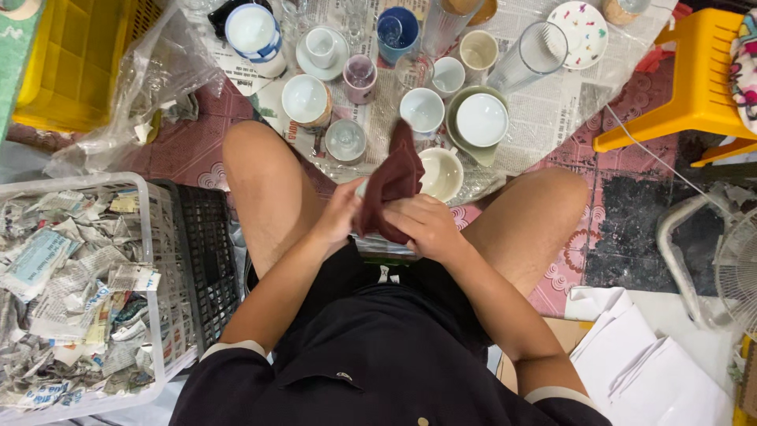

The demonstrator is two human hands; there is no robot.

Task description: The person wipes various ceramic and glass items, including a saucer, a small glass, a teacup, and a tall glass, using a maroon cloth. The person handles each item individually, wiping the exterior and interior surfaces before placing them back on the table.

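Maroon cloth (392, 183) fills both hands, bunched between the person's bare knees just in front of the spread of crockery. The left hand (341, 213) is curled shut on the cloth's near left side, fingers wrapped into the fabric. The right hand (427, 226) is closed over its lower right part, knuckles up; something pale shows just at the cloth's left edge, but what it is cannot be told.

To the left stands a white basket (151, 237) packed with crumpled newspaper, with a yellow crate (75, 63) beyond it. A yellow plastic stool (698, 79) sits far right. Newspaper sheets (552, 110) on the floor carry the dishes: a tall clear glass (527, 59), a blue mug (397, 33), a white bowl on a green saucer (482, 120), and a cream cup (440, 173) touching the cloth's right side.
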